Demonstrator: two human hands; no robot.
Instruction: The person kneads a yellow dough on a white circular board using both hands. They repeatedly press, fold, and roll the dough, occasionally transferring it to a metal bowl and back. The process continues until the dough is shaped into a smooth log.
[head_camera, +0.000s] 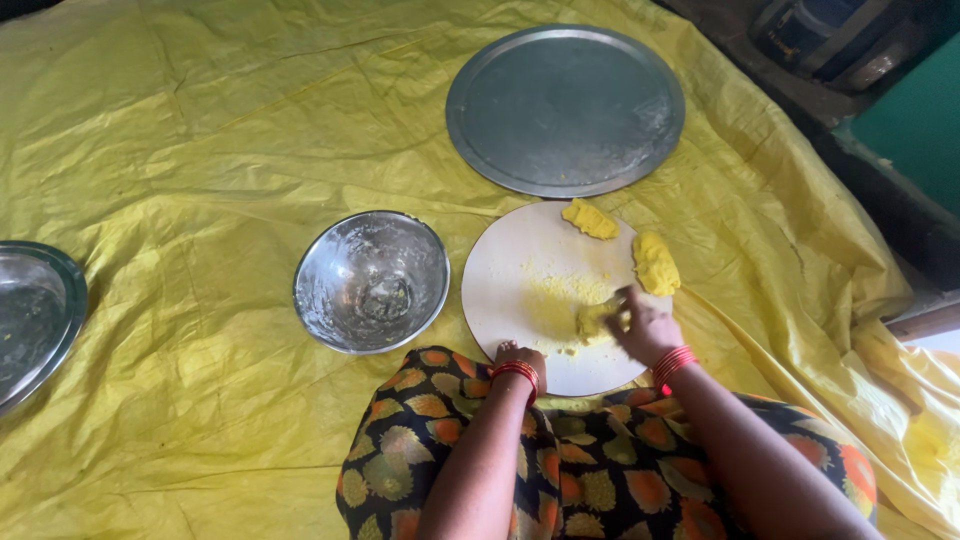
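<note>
Right hand (645, 325) pinches a yellow dough lump (597, 318) on the round white board (510, 270); left hand (520, 362) rests curled at the board's near edge, holding nothing I can see.

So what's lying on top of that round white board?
On the round white board lie two yellow dough lumps at its far edge and scattered yellow crumbs. The right hand grips a third piece, partly covering it; the left hand rests on the near rim.

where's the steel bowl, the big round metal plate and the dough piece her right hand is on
steel bowl (371, 282), head view, inner wall
big round metal plate (565, 110), head view, flat centre
dough piece (592, 320), head view, exposed left end beside right hand (645, 328)
</note>
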